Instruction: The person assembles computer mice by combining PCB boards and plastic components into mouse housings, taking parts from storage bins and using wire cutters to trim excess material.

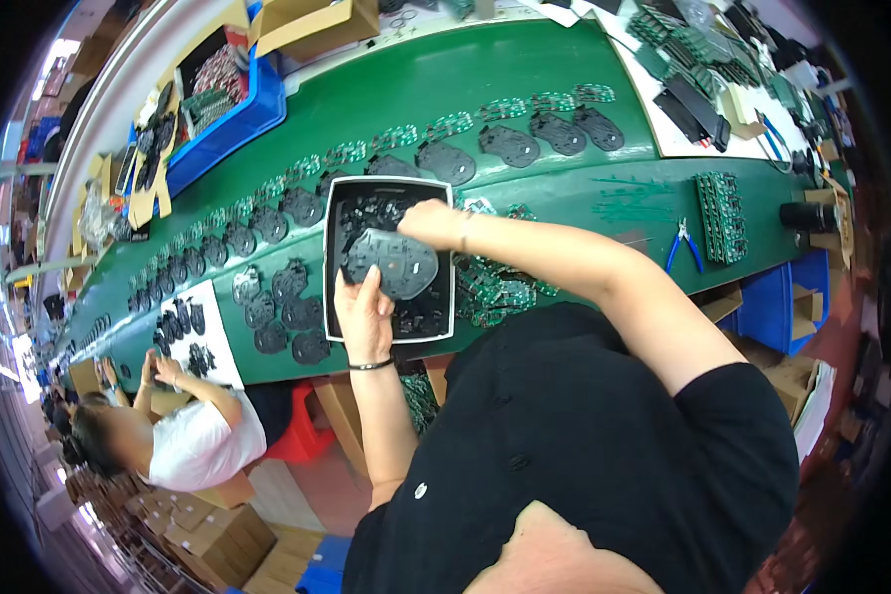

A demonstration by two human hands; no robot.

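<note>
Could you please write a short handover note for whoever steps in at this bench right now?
Left hand: holds the grey plastic plate by its lower left edge, over the black tray.
Right hand: rests on the plate's upper right edge; grip unclear.
Green belt: rows of black plates paired with green circuit boards.
Loose green boards lie right of the tray.
Done: many pairs laid out. Left: plate in hand not yet set down.

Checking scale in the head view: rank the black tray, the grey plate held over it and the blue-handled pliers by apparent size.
1. Black tray, largest.
2. Grey plate, held by the left hand, right hand above.
3. Blue-handled pliers, smallest, though farther off.
</note>
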